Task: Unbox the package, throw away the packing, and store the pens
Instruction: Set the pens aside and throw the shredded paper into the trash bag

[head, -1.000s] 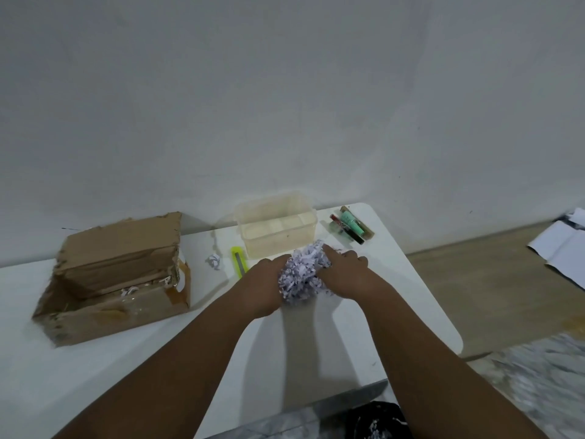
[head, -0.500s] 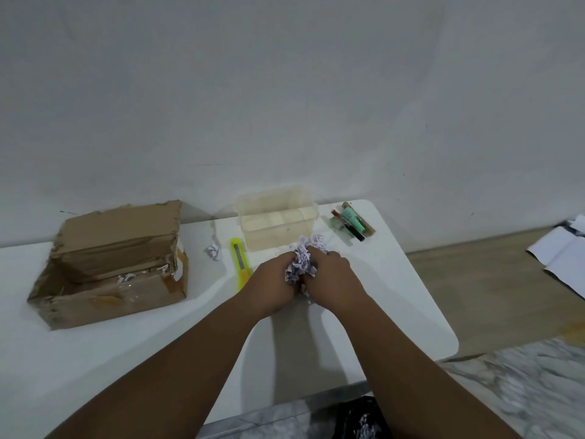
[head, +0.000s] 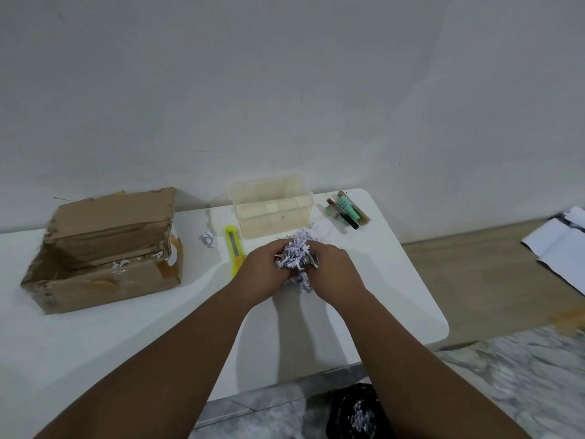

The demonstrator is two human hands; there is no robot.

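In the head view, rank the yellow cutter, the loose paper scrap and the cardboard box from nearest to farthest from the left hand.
1. Yellow cutter, just left of the left hand.
2. Paper scrap, farther left.
3. Cardboard box, at the table's left end.

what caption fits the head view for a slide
Left hand and right hand grip shredded paper over the table, cardboard box nearby.
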